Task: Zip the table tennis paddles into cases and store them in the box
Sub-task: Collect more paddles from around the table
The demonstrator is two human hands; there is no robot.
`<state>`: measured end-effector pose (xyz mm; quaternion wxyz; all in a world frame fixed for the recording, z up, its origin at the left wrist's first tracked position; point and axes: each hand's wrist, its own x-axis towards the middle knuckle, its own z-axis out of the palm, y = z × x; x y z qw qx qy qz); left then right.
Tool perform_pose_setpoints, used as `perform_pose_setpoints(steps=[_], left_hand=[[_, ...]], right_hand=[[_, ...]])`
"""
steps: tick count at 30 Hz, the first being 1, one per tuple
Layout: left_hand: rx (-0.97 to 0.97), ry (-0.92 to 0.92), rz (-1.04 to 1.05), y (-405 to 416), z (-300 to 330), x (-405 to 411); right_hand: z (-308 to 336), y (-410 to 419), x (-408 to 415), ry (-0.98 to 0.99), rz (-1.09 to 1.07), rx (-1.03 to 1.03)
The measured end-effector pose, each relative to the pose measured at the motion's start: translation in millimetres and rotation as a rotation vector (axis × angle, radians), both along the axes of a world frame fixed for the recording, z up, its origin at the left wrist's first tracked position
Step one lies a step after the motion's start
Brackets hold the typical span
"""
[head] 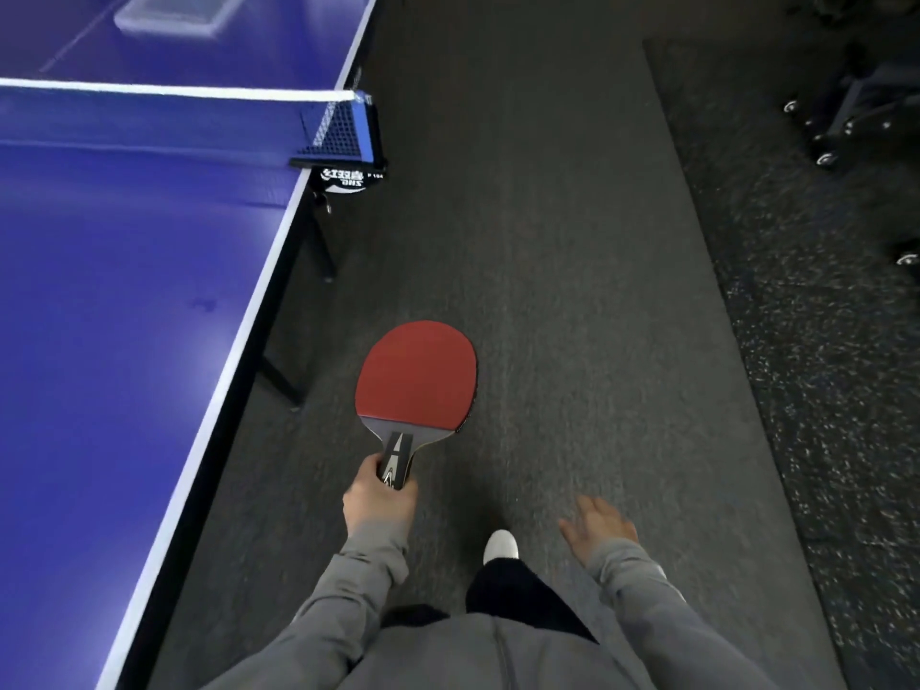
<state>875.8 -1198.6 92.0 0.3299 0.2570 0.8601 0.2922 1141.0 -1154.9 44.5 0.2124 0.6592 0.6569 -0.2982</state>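
Observation:
A table tennis paddle (417,373) with a red rubber face and a black-and-grey handle points away from me, held over the dark floor. My left hand (379,500) grips its handle. My right hand (600,522) hangs free to the right, fingers apart and holding nothing. A clear plastic box (167,14) sits blurred on the far half of the blue table tennis table (99,316), beyond the net. No paddle case is in view.
The net (199,119) and its black clamp post (348,166) stick out at the table's right edge. Table legs (284,381) stand under that edge. Wheeled chair bases (836,127) crowd the far right. My white shoe (502,545) steps on the grey carpet.

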Motion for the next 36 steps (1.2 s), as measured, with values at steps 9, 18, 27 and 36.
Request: perform_pose_setpoints(steps=[9,18,27,36], left_hand=[[0.02,-0.01,0.074,148.5,8.5,27.2],[-0.005,-0.044,0.034,319.2,-5.5,-9.0],[0.0,-0.022,0.001,455.3,17.1,-52.8],[0.001,-0.033,0.144,603.1,13.1,-78.8]], right_hand=[[12.8,182.3,16.9,-0.001,0.116,0.033],[12.7,355.7,-23.1,-0.039,0.17,0.047],[31.0,497.1,-83.4,-0.016,0.282,0.094],[9.4,665.3,-135.4,-0.013,0.524,0.127]])
